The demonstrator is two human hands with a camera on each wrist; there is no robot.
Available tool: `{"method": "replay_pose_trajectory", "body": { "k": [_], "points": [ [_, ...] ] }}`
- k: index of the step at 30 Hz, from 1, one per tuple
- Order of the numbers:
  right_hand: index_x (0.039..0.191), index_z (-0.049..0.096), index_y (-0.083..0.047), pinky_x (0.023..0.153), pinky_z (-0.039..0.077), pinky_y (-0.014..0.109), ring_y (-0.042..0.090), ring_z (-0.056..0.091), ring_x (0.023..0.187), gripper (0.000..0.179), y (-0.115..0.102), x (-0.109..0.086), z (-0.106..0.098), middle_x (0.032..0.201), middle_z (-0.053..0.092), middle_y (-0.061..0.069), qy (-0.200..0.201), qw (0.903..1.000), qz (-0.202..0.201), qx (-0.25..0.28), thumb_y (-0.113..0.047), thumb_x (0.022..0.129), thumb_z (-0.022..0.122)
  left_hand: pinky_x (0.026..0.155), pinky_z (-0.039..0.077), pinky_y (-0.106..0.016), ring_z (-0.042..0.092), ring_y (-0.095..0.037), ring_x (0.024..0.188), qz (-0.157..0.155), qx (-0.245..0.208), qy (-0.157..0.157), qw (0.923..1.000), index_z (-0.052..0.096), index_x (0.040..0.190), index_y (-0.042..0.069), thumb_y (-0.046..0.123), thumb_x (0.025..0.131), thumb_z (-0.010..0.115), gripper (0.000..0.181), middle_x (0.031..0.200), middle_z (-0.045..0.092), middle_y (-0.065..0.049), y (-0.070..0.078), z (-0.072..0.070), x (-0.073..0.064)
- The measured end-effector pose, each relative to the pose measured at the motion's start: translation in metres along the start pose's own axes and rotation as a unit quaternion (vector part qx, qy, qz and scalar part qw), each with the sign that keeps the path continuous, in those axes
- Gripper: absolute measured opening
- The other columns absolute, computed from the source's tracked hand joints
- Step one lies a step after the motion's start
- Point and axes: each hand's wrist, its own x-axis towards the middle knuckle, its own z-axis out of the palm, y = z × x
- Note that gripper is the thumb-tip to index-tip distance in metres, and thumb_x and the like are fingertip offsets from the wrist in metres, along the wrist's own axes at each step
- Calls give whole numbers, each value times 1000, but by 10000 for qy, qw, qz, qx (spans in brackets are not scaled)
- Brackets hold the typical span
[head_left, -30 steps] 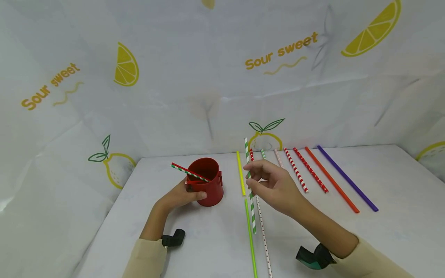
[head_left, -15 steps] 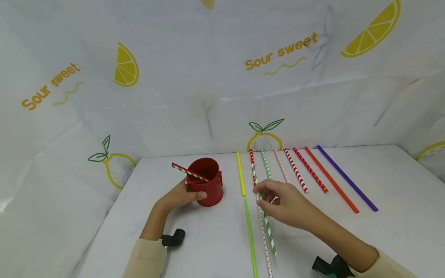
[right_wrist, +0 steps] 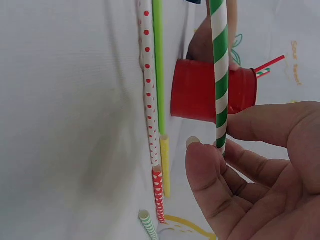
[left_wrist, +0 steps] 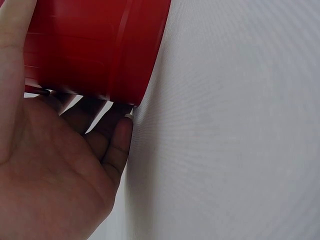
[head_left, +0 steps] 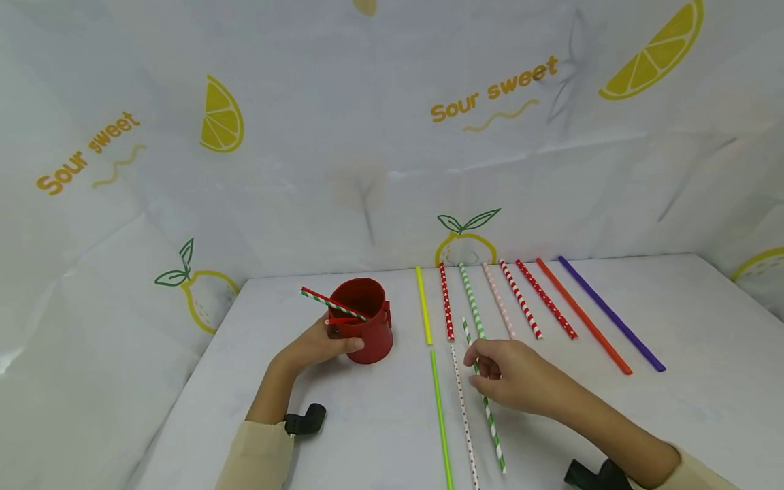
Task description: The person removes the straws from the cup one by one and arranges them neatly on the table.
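Observation:
My left hand [head_left: 318, 344] grips a small red metal bucket [head_left: 375, 340], thumb on its near side; the left wrist view shows fingers [left_wrist: 117, 145] around the bucket wall [left_wrist: 95, 45]. A red straw [head_left: 315, 295] and a green-and-white striped straw [head_left: 327, 304] lean over the bucket's rim. To the right, my right hand [head_left: 514, 374] pinches another green-and-white striped straw [head_left: 493, 432] between thumb and fingers. In the right wrist view this straw [right_wrist: 220, 80] is held near one end, apart from the table. Below it lie a white straw with red dots [head_left: 463, 408] and a lime straw [head_left: 441, 422].
Farther back lie a yellow straw [head_left: 424, 306], a red dotted straw [head_left: 447, 303], a pale green striped straw [head_left: 471, 299], a pink straw [head_left: 499, 299], a red striped straw [head_left: 520, 299], another red dotted straw [head_left: 547, 299], an orange straw [head_left: 584, 316] and a purple straw [head_left: 612, 314].
My right hand has moved right and closer to me, carrying the green-and-white straw past the white dotted one. The left hand and the bucket have stayed in place.

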Motion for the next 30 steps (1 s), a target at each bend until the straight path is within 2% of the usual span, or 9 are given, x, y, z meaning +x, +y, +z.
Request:
{"method": "replay_pose_trajectory", "body": {
  "k": [8, 17, 24, 30],
  "points": [
    [95, 65, -8, 54, 45, 23, 5, 47, 61, 17, 18, -2, 2, 67, 50, -9, -175, 9998, 17, -138, -4, 83, 77, 92, 50, -43, 51, -29, 123, -3, -29, 10, 10000, 39, 147, 12, 36, 84, 80, 79, 137, 54, -7, 1, 0, 0],
    [91, 64, -13, 52, 44, 24, 8, 48, 60, 18, 22, -5, 5, 66, 51, -7, -470, 9971, 558, -204, -8, 83, 79, 93, 50, -43, 50, -29, 124, 31, -73, -43, 10000, 39, 148, 14, 35, 84, 80, 79, 137, 54, -6, 2, 1, 0],
    [89, 64, -12, 52, 44, 25, 6, 47, 59, 18, 27, -10, 6, 65, 51, -8, -726, 9962, 447, -200, -9, 82, 80, 91, 51, -42, 51, -29, 122, -18, -89, -9, 10000, 40, 147, 12, 34, 84, 80, 77, 136, 55, -7, 1, 1, -1],
    [89, 64, -13, 53, 43, 25, 7, 47, 59, 16, 30, -11, 6, 66, 51, -7, -894, 9943, 519, -274, -8, 83, 78, 92, 50, -42, 51, -29, 122, -33, -95, -3, 9999, 41, 147, 12, 33, 85, 79, 76, 137, 54, -7, 1, 0, -1]
  ]
}}
